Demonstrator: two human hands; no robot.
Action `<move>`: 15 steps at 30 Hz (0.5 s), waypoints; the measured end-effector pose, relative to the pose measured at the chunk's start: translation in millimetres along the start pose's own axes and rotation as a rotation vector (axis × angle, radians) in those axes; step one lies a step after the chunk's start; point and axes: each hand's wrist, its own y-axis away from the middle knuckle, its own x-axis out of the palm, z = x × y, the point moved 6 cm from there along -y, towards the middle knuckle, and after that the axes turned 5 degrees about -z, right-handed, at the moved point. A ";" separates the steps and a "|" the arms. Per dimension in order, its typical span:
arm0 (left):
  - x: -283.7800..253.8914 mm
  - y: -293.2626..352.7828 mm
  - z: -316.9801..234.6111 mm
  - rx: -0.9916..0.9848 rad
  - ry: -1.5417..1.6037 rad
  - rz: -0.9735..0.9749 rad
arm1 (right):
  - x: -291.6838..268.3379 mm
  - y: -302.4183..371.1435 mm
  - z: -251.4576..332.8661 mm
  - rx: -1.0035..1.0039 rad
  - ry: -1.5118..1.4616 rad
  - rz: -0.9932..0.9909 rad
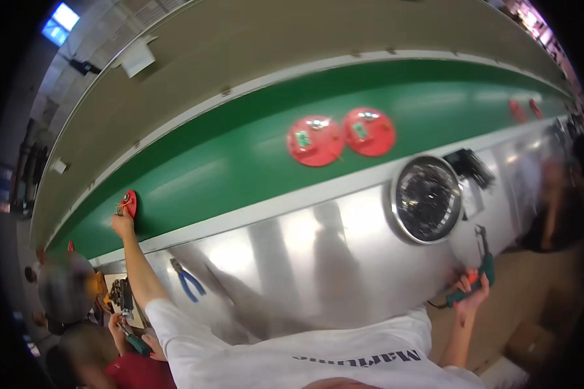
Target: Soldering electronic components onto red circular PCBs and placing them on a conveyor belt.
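Observation:
My left hand [122, 224] reaches far to the left over the green belt, its fingers closed at a red round disc [130, 205] tilted on edge, with a small metal part on its face. Out at the right, beyond the steel worktop, my right hand [475, 295] is wrapped round a green power screwdriver [486, 269] whose metal nose points up and away. Two more red discs [314, 141] lie flat side by side on the belt, each carrying a green piece and shiny metal parts. Blue-handled pliers [188, 281] rest on the worktop near my left forearm.
A round steel bowl [396, 201] of small dark pieces stands at the worktop's right, beside a black object [472, 167]. The green belt [240, 162] runs between a raised panel [272, 45] and the steel worktop [292, 272]. At lower left, a co-worker's hands hold another green tool [136, 342].

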 end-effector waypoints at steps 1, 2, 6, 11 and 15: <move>-3.3 15.0 -31.3 0.025 0.014 0.025 | 0.6 2.5 1.1 0.004 -0.017 0.002; -12.8 45.5 -87.9 0.198 0.228 0.038 | -1.9 7.6 2.1 0.006 -0.029 -0.003; -151.0 249.7 -280.9 0.838 0.767 0.255 | -2.8 3.1 0.7 0.063 -0.060 0.096; -251.5 514.8 -327.7 1.443 0.887 0.690 | 13.7 -3.0 -2.6 0.078 0.036 0.091; -266.8 600.0 -346.8 1.489 1.000 0.696 | 12.4 -2.3 -0.3 0.114 0.046 0.131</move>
